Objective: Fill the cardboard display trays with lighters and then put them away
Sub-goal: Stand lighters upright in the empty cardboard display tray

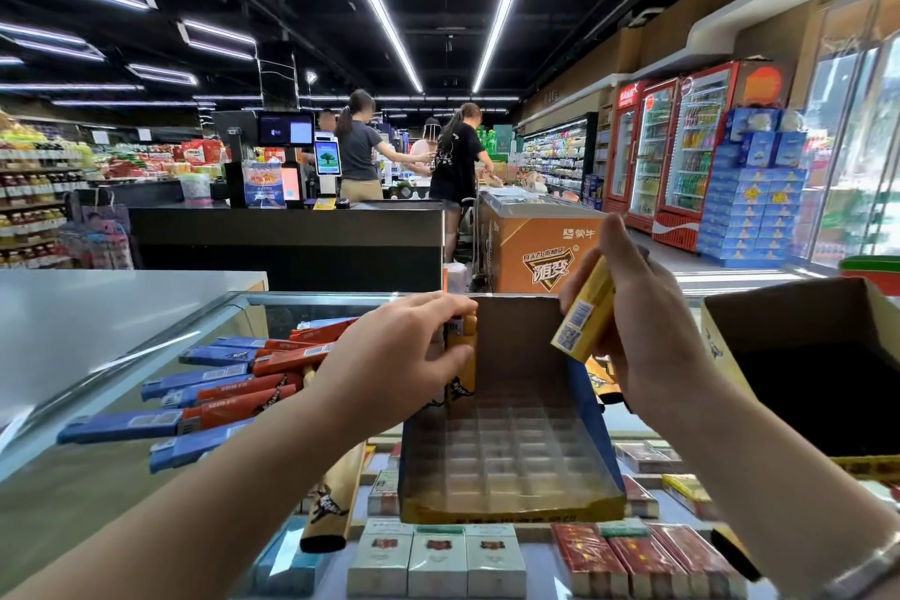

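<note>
1. Left hand (pixel 389 356) reaches over the back left corner of the cardboard tray (pixel 511 509). Fingers curled round a yellow lighter (pixel 462 373) standing upright in that corner.
2. Right hand (pixel 633 307) held above the tray's right side, gripping a bunch of yellow lighters (pixel 582 322); barcode labels face the camera, ends tilted down toward the tray.
3. Tray sits on a glass counter (pixel 121 468), tall back panel away from the viewer, low yellow front lip near. Its floor is a grid of small cells, nearly all unfilled.
4. Loose pile of blue and orange lighters (pixel 219 390) lies on the glass left of the tray, behind the left forearm.
5. One more yellow lighter (pixel 333 507) lies flat under the left forearm, just beside the tray's left wall.
6. Open cardboard box (pixel 798 322) stands right of the tray, inside dark.
7. Cigarette packs (pixel 436 560) show beneath the glass, white ones near centre, red ones to the right.
8. Background: checkout desk with people (pixel 360 146), drink fridges (pixel 682 141) along the right wall.
</note>
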Tool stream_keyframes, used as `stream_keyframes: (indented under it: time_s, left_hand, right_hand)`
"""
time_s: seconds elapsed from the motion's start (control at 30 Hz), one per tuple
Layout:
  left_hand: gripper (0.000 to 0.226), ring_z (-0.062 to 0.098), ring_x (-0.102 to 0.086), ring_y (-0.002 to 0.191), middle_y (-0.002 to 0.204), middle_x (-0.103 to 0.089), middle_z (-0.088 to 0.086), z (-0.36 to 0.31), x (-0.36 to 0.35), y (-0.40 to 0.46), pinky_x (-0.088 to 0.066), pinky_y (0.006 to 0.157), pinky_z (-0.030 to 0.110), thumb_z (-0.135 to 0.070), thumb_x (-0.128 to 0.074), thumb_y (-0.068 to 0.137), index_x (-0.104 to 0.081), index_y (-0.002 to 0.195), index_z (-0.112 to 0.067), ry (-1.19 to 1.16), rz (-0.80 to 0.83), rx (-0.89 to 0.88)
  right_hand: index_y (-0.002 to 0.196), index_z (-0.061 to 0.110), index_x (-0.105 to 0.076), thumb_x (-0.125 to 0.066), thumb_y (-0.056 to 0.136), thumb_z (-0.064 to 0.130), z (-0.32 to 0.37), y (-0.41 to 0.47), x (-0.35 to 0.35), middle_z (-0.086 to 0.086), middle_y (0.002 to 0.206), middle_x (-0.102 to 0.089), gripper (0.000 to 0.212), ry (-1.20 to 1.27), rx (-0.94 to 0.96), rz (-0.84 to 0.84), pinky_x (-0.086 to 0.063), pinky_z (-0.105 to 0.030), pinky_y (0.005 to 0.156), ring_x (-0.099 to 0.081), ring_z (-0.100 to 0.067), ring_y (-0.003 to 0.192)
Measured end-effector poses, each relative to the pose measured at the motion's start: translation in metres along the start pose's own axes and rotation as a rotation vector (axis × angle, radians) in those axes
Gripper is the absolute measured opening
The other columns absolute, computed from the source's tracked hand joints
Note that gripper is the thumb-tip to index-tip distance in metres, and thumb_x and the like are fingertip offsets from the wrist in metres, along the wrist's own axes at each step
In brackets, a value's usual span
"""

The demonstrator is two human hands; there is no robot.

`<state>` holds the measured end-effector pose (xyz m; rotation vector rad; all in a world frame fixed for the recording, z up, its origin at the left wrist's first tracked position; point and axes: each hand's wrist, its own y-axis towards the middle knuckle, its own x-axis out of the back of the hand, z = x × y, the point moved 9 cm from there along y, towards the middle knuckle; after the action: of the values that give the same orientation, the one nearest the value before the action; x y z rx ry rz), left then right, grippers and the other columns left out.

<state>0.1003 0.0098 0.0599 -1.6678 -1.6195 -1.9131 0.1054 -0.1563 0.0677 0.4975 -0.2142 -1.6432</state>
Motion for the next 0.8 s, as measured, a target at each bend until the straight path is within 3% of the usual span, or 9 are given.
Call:
stream_keyframes:
  time_s: [0.1,0.23,0.33,0.43,0.53,0.67,0.8]
  left_hand:
    - [0.047,0.009,-0.051,0.116,0.133,-0.051,-0.009,0.001,0.0,0.0,-0.046,0.092,0.023,-0.031,-0.058,0.087,-0.047,0.133,-0.023,-0.033,0.0,0.0]
    - [0.05,0.007,-0.039,0.127,0.136,-0.048,-0.009,-0.006,0.01,0.001,-0.037,0.098,0.026,-0.035,-0.06,0.086,-0.045,0.133,-0.029,-0.034,-0.075,-0.023]
    - [0.041,0.007,-0.048,0.114,0.114,-0.059,-0.013,-0.021,0.022,0.0,-0.044,0.092,0.03,-0.046,-0.057,0.083,-0.058,0.119,-0.027,-0.087,-0.149,-0.095]
    - [0.04,0.003,-0.051,0.101,0.091,-0.051,-0.028,-0.032,0.021,-0.001,-0.047,0.084,0.03,-0.051,-0.053,0.08,-0.061,0.112,-0.028,-0.102,-0.138,-0.134]
    - [0.038,0.0,-0.051,0.09,0.085,-0.042,-0.037,-0.034,0.015,-0.001,-0.051,0.077,0.031,-0.05,-0.055,0.082,-0.057,0.113,-0.028,-0.119,-0.094,-0.135]
    - [0.036,-0.006,-0.059,0.079,0.081,-0.059,-0.026,-0.029,0.012,0.0,-0.049,0.066,0.013,-0.047,-0.06,0.075,-0.049,0.109,-0.039,-0.325,-0.043,-0.063]
    - [0.042,-0.003,-0.06,0.069,0.08,-0.063,-0.018,-0.028,0.01,0.0,-0.045,0.055,0.01,-0.028,-0.071,0.076,-0.049,0.111,-0.035,-0.522,-0.036,-0.032]
  right_hand:
    - [0.075,0.018,-0.049,-0.047,0.076,0.053,-0.006,-0.004,-0.022,-0.003,0.054,-0.063,0.035,-0.01,-0.011,0.207,-0.038,-0.016,0.035,-0.055,-0.012,0.039]
    - [0.078,0.016,-0.05,-0.058,0.069,0.054,-0.016,-0.006,-0.029,-0.01,0.063,-0.066,0.04,-0.118,0.015,0.265,-0.042,-0.021,0.038,-0.06,-0.02,0.047]
    - [0.077,0.016,-0.054,-0.064,0.064,0.052,-0.019,-0.005,-0.029,-0.008,0.062,-0.064,0.039,-0.113,0.016,0.28,-0.046,-0.023,0.041,-0.063,-0.021,0.052]
    - [0.081,0.013,-0.056,-0.064,0.066,0.049,-0.019,-0.005,-0.034,-0.004,0.061,-0.065,0.04,-0.098,0.023,0.332,-0.05,-0.025,0.047,-0.065,-0.018,0.056]
    - [0.084,0.013,-0.056,-0.065,0.064,0.051,-0.017,-0.007,-0.038,-0.002,0.063,-0.066,0.044,-0.117,0.048,0.37,-0.054,-0.03,0.055,-0.067,-0.019,0.061]
    - [0.084,0.019,-0.059,-0.068,0.061,0.051,-0.014,-0.01,-0.042,-0.001,0.068,-0.066,0.04,-0.18,0.094,0.4,-0.057,-0.031,0.06,-0.067,-0.019,0.066]
    - [0.089,0.019,-0.057,-0.071,0.062,0.043,-0.009,-0.012,-0.044,0.002,0.069,-0.068,0.038,-0.198,0.145,0.403,-0.054,-0.023,0.053,-0.068,-0.013,0.064]
